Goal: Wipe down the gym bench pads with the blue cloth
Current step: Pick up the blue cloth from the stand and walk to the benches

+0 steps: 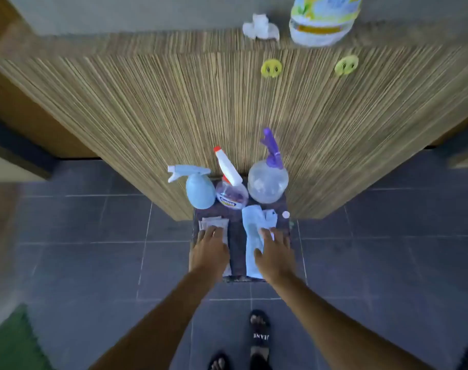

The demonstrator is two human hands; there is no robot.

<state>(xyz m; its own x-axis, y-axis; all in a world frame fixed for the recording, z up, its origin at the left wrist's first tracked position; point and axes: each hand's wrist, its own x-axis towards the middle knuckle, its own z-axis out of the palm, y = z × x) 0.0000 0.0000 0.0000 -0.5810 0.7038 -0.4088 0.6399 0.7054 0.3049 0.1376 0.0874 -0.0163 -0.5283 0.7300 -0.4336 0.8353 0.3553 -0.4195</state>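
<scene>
The person is reaching down to a small dark stand [236, 231] on the floor. Left of its centre, the left hand [210, 245] is resting flat and spread on a grey cloth [214, 224], gripping nothing. Right of centre, the right hand [274, 249] is pressing open-fingered on the blue cloth [251, 231], not yet closing. The cloth is looking soft, light and limp; bunching its middle should work best.
</scene>
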